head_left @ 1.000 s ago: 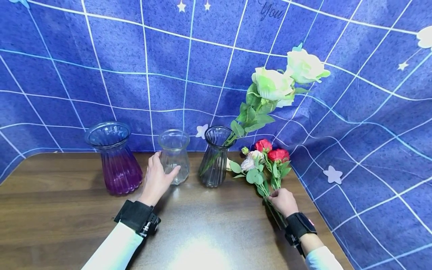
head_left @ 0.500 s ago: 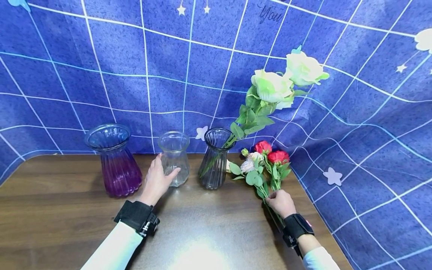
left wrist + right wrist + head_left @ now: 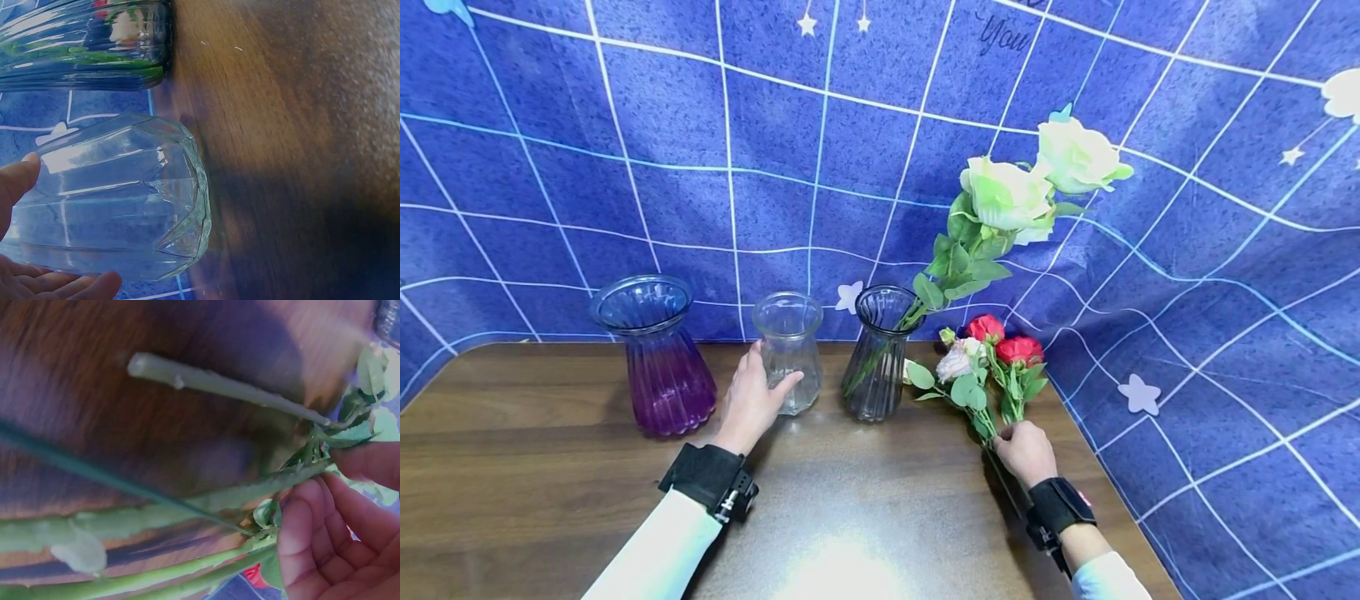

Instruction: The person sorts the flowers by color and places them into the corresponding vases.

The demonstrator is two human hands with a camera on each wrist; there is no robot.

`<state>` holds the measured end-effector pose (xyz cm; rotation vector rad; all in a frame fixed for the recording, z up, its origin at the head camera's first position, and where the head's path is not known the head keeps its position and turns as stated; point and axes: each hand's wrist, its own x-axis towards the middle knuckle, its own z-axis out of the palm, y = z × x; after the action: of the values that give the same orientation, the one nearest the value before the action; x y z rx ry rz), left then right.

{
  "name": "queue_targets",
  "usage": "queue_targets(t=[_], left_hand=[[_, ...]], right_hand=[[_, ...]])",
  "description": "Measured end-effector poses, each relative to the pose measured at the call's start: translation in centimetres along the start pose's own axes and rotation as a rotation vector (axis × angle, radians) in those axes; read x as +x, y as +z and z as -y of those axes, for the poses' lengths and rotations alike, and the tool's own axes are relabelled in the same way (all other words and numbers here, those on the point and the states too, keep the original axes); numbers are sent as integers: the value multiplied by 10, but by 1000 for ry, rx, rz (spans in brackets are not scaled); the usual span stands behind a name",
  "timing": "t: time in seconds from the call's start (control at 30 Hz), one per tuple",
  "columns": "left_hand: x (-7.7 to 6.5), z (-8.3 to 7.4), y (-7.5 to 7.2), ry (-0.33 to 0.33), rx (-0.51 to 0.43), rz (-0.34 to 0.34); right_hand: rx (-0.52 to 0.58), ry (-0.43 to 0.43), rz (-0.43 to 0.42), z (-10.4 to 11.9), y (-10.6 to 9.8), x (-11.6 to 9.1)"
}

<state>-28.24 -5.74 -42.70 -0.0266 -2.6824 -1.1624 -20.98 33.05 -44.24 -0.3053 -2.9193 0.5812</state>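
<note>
My left hand (image 3: 751, 398) holds the clear glass vase (image 3: 795, 371) upright on the table, its thumb on one side and fingers on the other. In the left wrist view the vase's faceted base (image 3: 199, 206) shows clearly. On the right, my right hand (image 3: 1027, 452) pinches a green stem (image 3: 269, 486) between thumb and fingers, low on the pale flower (image 3: 957, 360) with round leaves. Red flowers (image 3: 1019, 351) lie beside it, their stems running close under the hand. Which stems are pinched besides that one I cannot tell.
A blue and purple vase (image 3: 670, 375) stands left of the clear one. To the right, a grey glass vase (image 3: 874, 375) holds tall white roses (image 3: 1009, 192) leaning right. A blue patterned cloth (image 3: 775, 208) hangs behind the wooden table (image 3: 535, 467) and along its right side.
My right hand has shifted slightly left. The pale flower has moved a little up and right against the other flowers. My left hand stays on the clear vase.
</note>
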Motion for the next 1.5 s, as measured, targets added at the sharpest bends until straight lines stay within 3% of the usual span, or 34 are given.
queue_targets(t=[0.4, 0.7, 0.93, 1.17, 1.5], left_hand=[[-1, 0, 2, 11, 10, -16], [0, -1, 2, 14, 12, -20], [-1, -1, 3, 10, 17, -15], [0, 2, 4, -3, 31, 3], [0, 2, 4, 12, 40, -25]], right_hand=[[93, 3, -30, 2, -8, -2], [161, -25, -112, 6, -23, -5], [222, 17, -231, 9, -35, -11], [336, 9, -410, 15, -44, -21], [441, 32, -590, 29, -68, -39]])
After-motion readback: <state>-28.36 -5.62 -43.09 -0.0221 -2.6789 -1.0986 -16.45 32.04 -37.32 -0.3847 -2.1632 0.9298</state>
